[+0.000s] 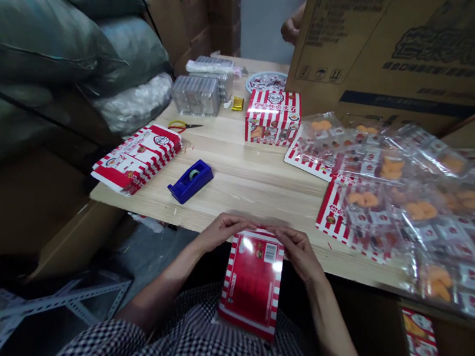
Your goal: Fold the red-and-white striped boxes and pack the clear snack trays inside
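A red and white striped carton [253, 281] stands on my lap, its far end up against the front edge of the wooden table [254, 186]. My left hand [223, 229] pinches the carton's top left corner with curled fingers. My right hand [298, 249] grips the top right corner the same way. Both hands are closed on the carton's top flap.
A blue tape dispenser [191, 180] and a stack of flat striped cartons [137, 157] lie at the left. An assembled striped box [273, 117] stands mid-table, scissors [183, 126] beside it. Clear packets of toy food [417, 199] cover the right. Another person's hand [290, 28] shows behind a big cardboard box [400, 47].
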Demonstrator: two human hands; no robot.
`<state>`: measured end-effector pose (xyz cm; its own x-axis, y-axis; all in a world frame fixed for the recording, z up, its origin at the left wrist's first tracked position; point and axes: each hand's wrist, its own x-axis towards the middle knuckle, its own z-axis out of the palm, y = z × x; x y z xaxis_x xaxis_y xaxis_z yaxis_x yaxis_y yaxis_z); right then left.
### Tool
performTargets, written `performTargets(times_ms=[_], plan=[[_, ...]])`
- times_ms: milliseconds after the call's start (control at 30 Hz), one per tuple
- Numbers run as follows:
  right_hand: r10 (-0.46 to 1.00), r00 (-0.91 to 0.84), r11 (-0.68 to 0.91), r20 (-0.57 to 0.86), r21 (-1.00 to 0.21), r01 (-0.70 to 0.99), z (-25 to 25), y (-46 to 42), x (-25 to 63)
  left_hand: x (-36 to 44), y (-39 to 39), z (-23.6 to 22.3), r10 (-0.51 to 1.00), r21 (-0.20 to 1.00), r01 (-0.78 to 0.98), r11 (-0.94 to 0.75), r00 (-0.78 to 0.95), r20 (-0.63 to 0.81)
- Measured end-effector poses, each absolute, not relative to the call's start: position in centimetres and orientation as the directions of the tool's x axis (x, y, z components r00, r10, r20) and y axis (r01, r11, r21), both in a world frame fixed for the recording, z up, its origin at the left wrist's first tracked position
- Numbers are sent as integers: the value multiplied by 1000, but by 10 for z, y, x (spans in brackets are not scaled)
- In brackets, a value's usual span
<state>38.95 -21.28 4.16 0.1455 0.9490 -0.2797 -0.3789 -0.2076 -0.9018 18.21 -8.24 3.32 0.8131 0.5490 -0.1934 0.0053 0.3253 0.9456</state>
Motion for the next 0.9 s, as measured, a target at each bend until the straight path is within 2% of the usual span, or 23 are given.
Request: performTargets(times_ms=[133,267,567,900], plan=[[941,150,-227,-302,-897,-378,50,-205,396,190,-64,46,481,964,27,266,862,-157],[929,148,-267,-339,-891,-368,47,-201,397,194,-48,53,418,973,166,158,882,-218],[942,135,-253,-307,-915,-313,37,-200,399,194,-41,47,409,958,265,110,866,-286],[939,15,-322,-344,-894,-310,45,-216,393,175,-61,66,398,945,322,49,862,-314]])
